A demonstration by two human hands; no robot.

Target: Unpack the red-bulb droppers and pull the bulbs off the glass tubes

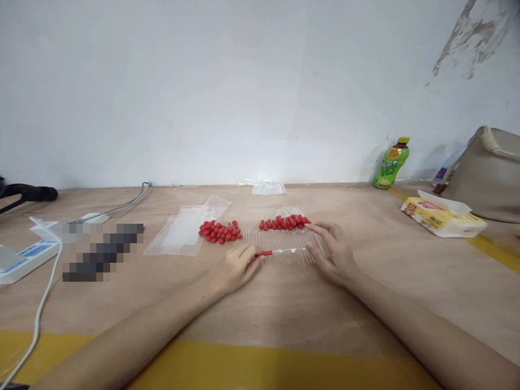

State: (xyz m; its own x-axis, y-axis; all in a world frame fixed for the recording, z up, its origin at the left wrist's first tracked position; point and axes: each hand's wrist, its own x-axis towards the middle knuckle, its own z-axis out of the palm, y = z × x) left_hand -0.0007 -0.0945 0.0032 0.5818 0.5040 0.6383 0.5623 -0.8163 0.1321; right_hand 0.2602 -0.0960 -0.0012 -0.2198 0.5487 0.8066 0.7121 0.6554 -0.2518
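Observation:
My left hand is closed in a pinch on a glass dropper, at its red rubber bulb. The dropper's clear tube points right, above a row of loose clear glass tubes lying side by side. At the right end of that row is my right hand, thumb and forefinger spread apart. Its thumb is by the dropper's tip; whether they touch I cannot tell. The forefinger reaches to a group of droppers with red bulbs, their tubes pointing away. Left of these lies a heap of loose red bulbs.
Clear plastic bags lie left of the heap. Farther left are a white power strip, a cable and a pixelated dark object. To the right stand a green bottle, a tissue pack and a beige bag.

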